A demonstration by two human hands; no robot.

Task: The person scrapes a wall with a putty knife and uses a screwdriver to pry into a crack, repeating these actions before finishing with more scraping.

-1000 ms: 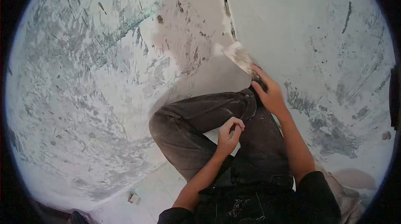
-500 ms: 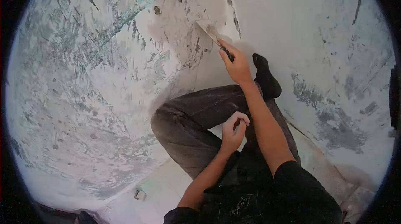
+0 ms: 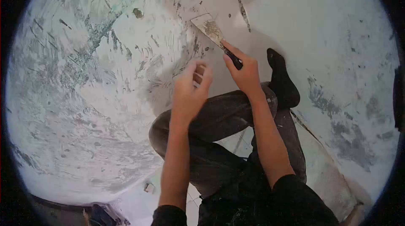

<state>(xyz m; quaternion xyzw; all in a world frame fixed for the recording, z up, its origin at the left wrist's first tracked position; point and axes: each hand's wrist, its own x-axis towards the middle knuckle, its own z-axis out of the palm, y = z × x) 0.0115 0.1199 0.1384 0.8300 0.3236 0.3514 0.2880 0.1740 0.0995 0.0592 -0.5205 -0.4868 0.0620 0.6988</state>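
Observation:
My right hand (image 3: 246, 69) grips the dark handle of a putty knife (image 3: 212, 30). The wide metal blade, smeared with brownish residue, points up and left and lies close to or against the patchy wall (image 3: 139, 61). My left hand (image 3: 193, 83) is raised beside my bent knee, below and left of the blade. Its fingers are curled and slightly blurred, with a gap between them and the thumb, and whether they hold something small is not clear.
A long crack (image 3: 240, 4) runs down the surface right of the blade, and a hole (image 3: 138, 13) shows at the left. My foot in a dark sock (image 3: 283, 80) rests at the right. A small block (image 3: 149, 188) lies on the floor, lower left.
My left hand has risen from my lap to beside the knee, towards the wall. My right hand, still on the putty knife, has shifted slightly right and down, and the view has shifted.

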